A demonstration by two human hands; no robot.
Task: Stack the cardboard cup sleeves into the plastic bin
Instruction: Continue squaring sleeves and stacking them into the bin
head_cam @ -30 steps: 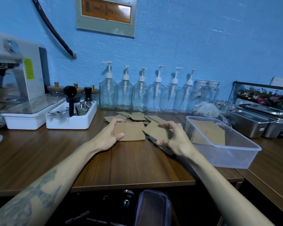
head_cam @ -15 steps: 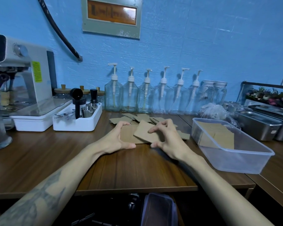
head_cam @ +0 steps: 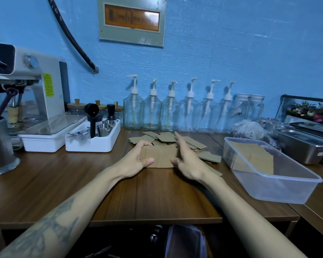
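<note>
Both hands have come together since a moment ago, squaring one flat pile of cardboard sleeves (head_cam: 159, 157) between them where before the right hand was dragging a loose sleeve across.

Taking the plastic bin (head_cam: 280, 190) as the marker: it sits on the wooden table (head_cam: 45, 183), clear-walled, with a layer of sleeves already lying flat inside against its far end (head_cam: 250, 155). Just left of the bin, scattered sleeves (head_cam: 190, 142) fan out untidily, some overlapping. Left of those lies the squared pile. The left hand (head_cam: 138, 158) cups the pile's left edge, fingers curled over the far corner and thumb along the near side, gripping it loosely. The right hand (head_cam: 186, 161) stands edge-on against the pile's right side, fingers straight and spread, pressing rather than grasping anything. Well left of the bin, a white tray (head_cam: 93, 140) of metal tools stands beside the coffee machine (head_cam: 32, 90).
</note>
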